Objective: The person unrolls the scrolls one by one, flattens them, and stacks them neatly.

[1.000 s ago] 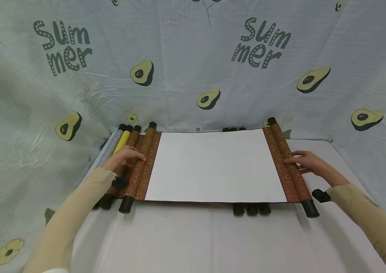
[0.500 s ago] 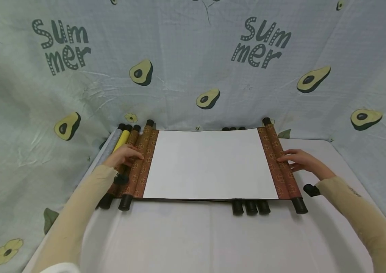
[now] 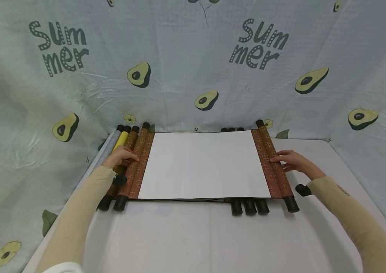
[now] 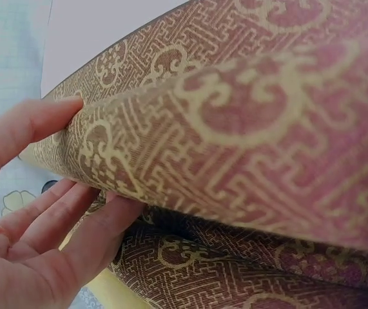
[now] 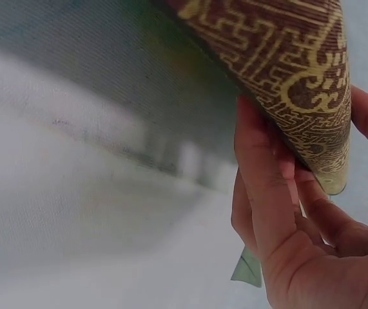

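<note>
A hanging scroll (image 3: 203,165) with a blank white sheet lies unrolled between two brown patterned rollers with black knobs. My left hand (image 3: 122,156) grips its left roller (image 4: 235,129), thumb on top and fingers beneath in the left wrist view. At the other end my right hand (image 3: 293,161) holds the right roller (image 5: 300,84) between thumb and curled fingers. That roller is raised off the table, with its shadow underneath in the right wrist view. Below the sheet, black knobs (image 3: 249,207) of several other rolls stick out at front and back.
Left of the open scroll lie another brown patterned roll (image 3: 132,137), a yellow roll (image 3: 121,139) and a grey roll (image 3: 111,142) side by side. A white cloth covers the table (image 3: 196,239). Behind it hangs a curtain (image 3: 175,49) printed with avocados.
My right hand has moved left with the right roller, so the white sheet shows narrower. The left hand and its roller have shifted slightly left.
</note>
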`<action>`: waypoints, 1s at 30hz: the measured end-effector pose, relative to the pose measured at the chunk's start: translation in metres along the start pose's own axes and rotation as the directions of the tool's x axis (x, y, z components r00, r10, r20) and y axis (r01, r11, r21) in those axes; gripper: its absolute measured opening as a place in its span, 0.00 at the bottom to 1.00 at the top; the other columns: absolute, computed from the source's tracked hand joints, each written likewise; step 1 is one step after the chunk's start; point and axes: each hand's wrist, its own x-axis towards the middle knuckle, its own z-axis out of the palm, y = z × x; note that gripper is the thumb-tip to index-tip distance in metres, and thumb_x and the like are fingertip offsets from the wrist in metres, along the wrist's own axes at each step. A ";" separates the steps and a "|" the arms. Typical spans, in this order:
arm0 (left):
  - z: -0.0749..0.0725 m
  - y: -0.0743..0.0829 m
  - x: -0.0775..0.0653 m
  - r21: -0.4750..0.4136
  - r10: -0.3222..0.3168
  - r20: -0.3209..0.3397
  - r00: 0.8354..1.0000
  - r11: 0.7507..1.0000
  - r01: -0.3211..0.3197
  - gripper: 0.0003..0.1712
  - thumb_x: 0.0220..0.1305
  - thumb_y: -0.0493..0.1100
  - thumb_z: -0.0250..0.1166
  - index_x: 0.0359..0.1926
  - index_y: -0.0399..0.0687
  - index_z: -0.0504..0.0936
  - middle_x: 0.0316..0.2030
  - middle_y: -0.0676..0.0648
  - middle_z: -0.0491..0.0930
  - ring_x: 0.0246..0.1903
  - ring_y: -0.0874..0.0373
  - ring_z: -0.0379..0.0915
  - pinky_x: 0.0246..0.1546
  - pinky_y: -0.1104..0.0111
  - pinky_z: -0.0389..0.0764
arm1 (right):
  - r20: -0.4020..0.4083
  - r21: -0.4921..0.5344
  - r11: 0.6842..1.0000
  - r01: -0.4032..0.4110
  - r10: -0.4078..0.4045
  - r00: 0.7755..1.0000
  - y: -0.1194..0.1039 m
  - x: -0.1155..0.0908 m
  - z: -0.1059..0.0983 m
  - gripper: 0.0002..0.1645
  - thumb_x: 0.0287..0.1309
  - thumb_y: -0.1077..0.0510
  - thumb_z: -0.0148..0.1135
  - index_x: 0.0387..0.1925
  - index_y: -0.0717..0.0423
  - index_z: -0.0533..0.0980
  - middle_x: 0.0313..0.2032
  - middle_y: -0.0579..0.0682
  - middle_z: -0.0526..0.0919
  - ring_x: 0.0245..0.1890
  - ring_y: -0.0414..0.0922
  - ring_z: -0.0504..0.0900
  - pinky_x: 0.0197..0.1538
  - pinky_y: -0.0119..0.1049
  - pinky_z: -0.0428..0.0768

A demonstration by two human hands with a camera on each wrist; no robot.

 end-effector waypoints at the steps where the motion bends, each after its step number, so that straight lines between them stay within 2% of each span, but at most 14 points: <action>1: 0.000 -0.001 0.000 -0.008 -0.003 -0.007 1.000 1.000 0.003 0.14 0.51 0.33 0.63 0.37 0.36 0.68 0.21 0.52 0.72 0.20 0.62 0.71 0.28 0.66 0.77 | 0.001 0.001 1.000 0.002 -0.002 1.000 0.000 0.001 0.001 0.52 0.54 0.42 0.55 0.64 0.72 0.44 0.61 0.71 0.55 0.59 0.64 0.62 0.50 0.45 0.75; 4: 0.002 -0.002 -0.001 -0.018 -0.012 -0.038 0.999 1.000 0.011 0.13 0.50 0.32 0.64 0.34 0.39 0.67 0.20 0.53 0.71 0.19 0.62 0.71 0.26 0.67 0.77 | 0.001 0.014 1.000 0.001 -0.001 1.000 0.001 0.004 0.003 0.51 0.55 0.42 0.55 0.64 0.72 0.45 0.61 0.71 0.56 0.59 0.64 0.63 0.49 0.45 0.75; 10: 0.006 -0.004 0.002 -0.045 -0.006 -0.099 0.995 0.999 0.002 0.07 0.45 0.30 0.63 0.25 0.40 0.72 0.14 0.54 0.72 0.16 0.61 0.70 0.22 0.66 0.77 | 0.016 0.036 0.999 0.003 -0.003 1.000 0.003 0.008 0.006 0.51 0.56 0.43 0.54 0.65 0.72 0.43 0.62 0.71 0.53 0.60 0.64 0.61 0.50 0.45 0.75; 18: 0.007 0.003 -0.003 0.027 -0.049 -0.187 0.981 0.998 0.056 0.13 0.45 0.32 0.65 0.30 0.38 0.69 0.21 0.50 0.68 0.18 0.59 0.69 0.24 0.64 0.78 | 0.033 0.042 0.999 -0.026 0.025 0.999 0.004 0.010 0.012 0.50 0.56 0.44 0.53 0.65 0.73 0.42 0.63 0.71 0.50 0.60 0.65 0.59 0.53 0.48 0.72; 22: 0.008 0.001 0.000 0.062 -0.051 -0.218 0.975 0.996 0.066 0.17 0.43 0.32 0.68 0.35 0.33 0.71 0.24 0.45 0.72 0.19 0.56 0.72 0.26 0.59 0.79 | 0.034 0.049 0.999 -0.021 0.019 0.999 0.006 0.011 0.015 0.50 0.56 0.44 0.54 0.64 0.73 0.44 0.63 0.71 0.50 0.60 0.64 0.61 0.50 0.45 0.74; 23: 0.008 -0.004 0.006 0.075 -0.031 -0.217 0.976 0.996 0.048 0.21 0.41 0.33 0.69 0.38 0.32 0.71 0.26 0.43 0.72 0.20 0.55 0.72 0.26 0.58 0.79 | 0.034 0.047 0.999 -0.017 0.015 0.999 0.006 0.012 0.015 0.50 0.56 0.44 0.54 0.64 0.72 0.44 0.63 0.71 0.50 0.59 0.63 0.62 0.50 0.44 0.74; 25: 0.004 -0.020 0.026 0.117 0.036 -0.206 0.978 0.993 -0.012 0.30 0.37 0.34 0.71 0.45 0.33 0.70 0.34 0.38 0.73 0.22 0.52 0.73 0.25 0.56 0.78 | 0.036 0.043 0.999 -0.012 0.010 0.999 0.008 0.013 0.016 0.50 0.56 0.44 0.54 0.65 0.72 0.44 0.63 0.72 0.50 0.59 0.63 0.63 0.50 0.44 0.74; 27: 0.000 -0.048 0.065 0.171 0.151 -0.193 0.970 0.978 -0.118 0.36 0.34 0.35 0.73 0.49 0.38 0.69 0.39 0.35 0.70 0.21 0.50 0.71 0.19 0.55 0.76 | 0.036 0.040 0.999 -0.007 0.006 0.999 0.009 0.013 0.018 0.50 0.56 0.43 0.53 0.65 0.72 0.43 0.63 0.72 0.50 0.59 0.62 0.63 0.50 0.43 0.74; 28: -0.002 -0.059 0.081 0.199 0.186 -0.172 0.967 0.968 -0.150 0.40 0.33 0.36 0.74 0.52 0.41 0.68 0.44 0.33 0.69 0.23 0.48 0.71 0.19 0.54 0.75 | 0.037 0.037 0.999 -0.004 0.003 0.999 0.010 0.014 0.018 0.50 0.57 0.43 0.53 0.65 0.72 0.43 0.63 0.72 0.50 0.59 0.62 0.63 0.51 0.44 0.74; 30: -0.006 -0.079 0.113 0.252 0.207 -0.135 0.969 0.953 -0.168 0.42 0.37 0.38 0.73 0.58 0.48 0.67 0.53 0.33 0.66 0.29 0.44 0.71 0.22 0.51 0.76 | 0.038 0.036 0.999 0.004 -0.005 0.999 0.012 0.014 0.019 0.50 0.57 0.43 0.52 0.65 0.72 0.43 0.63 0.72 0.51 0.59 0.62 0.63 0.51 0.45 0.73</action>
